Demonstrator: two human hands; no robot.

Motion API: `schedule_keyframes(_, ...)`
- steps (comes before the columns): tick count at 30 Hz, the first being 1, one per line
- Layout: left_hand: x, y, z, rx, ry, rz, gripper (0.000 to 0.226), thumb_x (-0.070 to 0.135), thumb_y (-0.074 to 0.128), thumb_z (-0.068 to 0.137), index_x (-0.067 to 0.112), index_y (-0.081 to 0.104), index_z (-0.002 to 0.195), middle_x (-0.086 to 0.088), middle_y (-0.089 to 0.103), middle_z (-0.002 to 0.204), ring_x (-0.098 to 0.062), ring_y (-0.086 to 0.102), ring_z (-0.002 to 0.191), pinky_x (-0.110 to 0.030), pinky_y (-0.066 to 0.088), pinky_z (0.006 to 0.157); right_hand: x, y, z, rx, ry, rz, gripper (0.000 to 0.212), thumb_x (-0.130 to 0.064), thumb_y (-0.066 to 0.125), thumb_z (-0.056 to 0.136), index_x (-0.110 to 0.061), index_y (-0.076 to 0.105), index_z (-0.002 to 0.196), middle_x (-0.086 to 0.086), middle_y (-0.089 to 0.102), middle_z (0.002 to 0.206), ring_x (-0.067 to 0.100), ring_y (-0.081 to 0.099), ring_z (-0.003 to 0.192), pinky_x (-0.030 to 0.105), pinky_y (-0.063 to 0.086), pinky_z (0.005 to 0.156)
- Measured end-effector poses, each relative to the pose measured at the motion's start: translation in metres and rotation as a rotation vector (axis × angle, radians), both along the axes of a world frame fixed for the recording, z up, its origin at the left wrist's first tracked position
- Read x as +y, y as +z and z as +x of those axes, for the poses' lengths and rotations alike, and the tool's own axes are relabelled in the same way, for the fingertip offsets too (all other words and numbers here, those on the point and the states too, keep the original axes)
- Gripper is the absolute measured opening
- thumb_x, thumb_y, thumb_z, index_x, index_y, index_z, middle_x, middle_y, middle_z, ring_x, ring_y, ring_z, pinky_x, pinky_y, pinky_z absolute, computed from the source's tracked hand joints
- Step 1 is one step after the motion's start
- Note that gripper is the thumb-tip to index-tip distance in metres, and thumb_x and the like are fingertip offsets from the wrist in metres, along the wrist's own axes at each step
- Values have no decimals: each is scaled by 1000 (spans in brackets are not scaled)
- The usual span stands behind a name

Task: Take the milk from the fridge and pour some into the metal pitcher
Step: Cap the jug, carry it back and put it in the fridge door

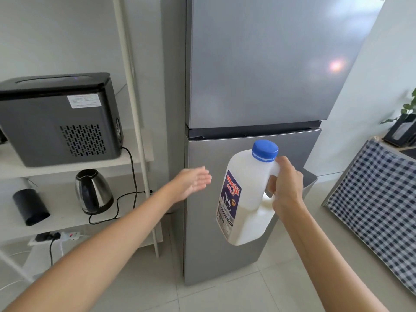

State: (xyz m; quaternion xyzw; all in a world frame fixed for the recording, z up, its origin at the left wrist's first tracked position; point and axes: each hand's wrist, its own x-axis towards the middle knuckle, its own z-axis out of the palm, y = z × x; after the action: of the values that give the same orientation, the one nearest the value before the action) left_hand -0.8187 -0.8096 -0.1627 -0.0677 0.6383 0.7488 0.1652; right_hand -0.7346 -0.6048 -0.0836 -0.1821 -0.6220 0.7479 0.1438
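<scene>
Right hand [285,185] is wrapped tight around the handle of the milk jug [245,199], holding it upright in the air in front of the lower door of the fridge [254,70], at about 4 o'clock from the centre of the head view. Its blue cap [265,151] is on, and the purple label faces 9 o'clock. At 9 o'clock from the jug, the left hand [194,183] is flat with fingers spread and empty, just at the fridge's left edge; contact cannot be told. Both fridge doors look closed. Over at 9 o'clock, white shelves carry a black machine [58,118], with a steel kettle [93,191] below it. A checked cloth [373,203] hangs at 3 o'clock.
</scene>
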Motion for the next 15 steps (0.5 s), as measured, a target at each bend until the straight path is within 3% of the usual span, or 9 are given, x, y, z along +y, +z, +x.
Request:
schedule_keyframes(2, 3, 23, -17, 167, 32, -172, 33, 23, 49, 98, 3, 57, 123, -8, 63, 113, -21, 60, 108, -26, 48, 90, 4, -1, 1, -9, -4, 6, 31, -21, 50, 79, -19, 28, 57, 1, 23, 56, 12, 19, 42, 24, 18, 46)
schedule_keyframes(4, 5, 35, -30, 425, 52, -534, 29, 25, 52, 96, 9, 62, 118, -5, 65, 113, -20, 60, 112, -31, 47, 96, 8, -3, 4, -25, -5, 22, 31, -21, 50, 79, -19, 26, 58, 1, 21, 56, 13, 18, 43, 23, 17, 43)
schedule_keyframes(6, 5, 38, -38, 727, 20, -973, 35, 24, 51, 95, 9, 57, 126, -4, 60, 129, -19, 54, 122, -30, 41, 102, 13, -5, 6, -36, -6, 37, 31, -21, 49, 79, -20, 25, 60, 2, 20, 59, 13, 18, 43, 21, 16, 41)
schedule_keyframes(8, 5, 36, -46, 917, -77, -1238, 45, 21, 46, 97, 7, 43, 140, -7, 44, 146, -21, 40, 136, -31, 31, 111, 18, -8, 8, -45, -11, 52, 31, -21, 49, 79, -20, 25, 60, 3, 20, 60, 13, 18, 43, 22, 17, 42)
schedule_keyframes(11, 5, 33, -61, 955, -137, -1412, 51, 19, 41, 100, 5, 30, 148, -9, 31, 155, -22, 26, 145, -31, 20, 119, 27, -12, 10, -57, -24, 55, 29, -22, 50, 79, -21, 26, 61, 4, 19, 61, 14, 18, 43, 25, 17, 45)
schedule_keyframes(15, 13, 37, -73, 904, -58, -1444, 49, 22, 41, 99, 5, 34, 145, -11, 41, 147, -27, 37, 136, -35, 29, 112, 39, -13, 12, -62, -58, 53, 27, -21, 51, 78, -21, 29, 61, 3, 22, 61, 12, 20, 40, 26, 18, 48)
